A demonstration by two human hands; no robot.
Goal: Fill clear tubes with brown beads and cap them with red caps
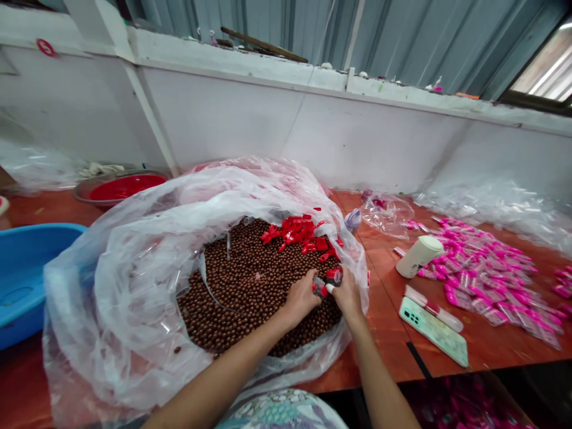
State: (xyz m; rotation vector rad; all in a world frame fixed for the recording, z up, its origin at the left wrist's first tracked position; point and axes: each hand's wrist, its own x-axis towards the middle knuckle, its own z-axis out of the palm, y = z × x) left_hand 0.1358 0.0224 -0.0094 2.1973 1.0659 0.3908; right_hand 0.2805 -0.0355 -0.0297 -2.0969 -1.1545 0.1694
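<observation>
The left hand [302, 299] and the right hand [349, 295] are bare, with no glove on. The left arm [227, 369] and the right arm [374, 369] are slim and bare too, as far as they show. A little white bit [329, 288] sits by the right thumb, too small to tell if it is worn. Low between the arms is some patterned cloth [281, 412], white and grey with blue-green swirls and lots of small, round, pebbly spots
</observation>
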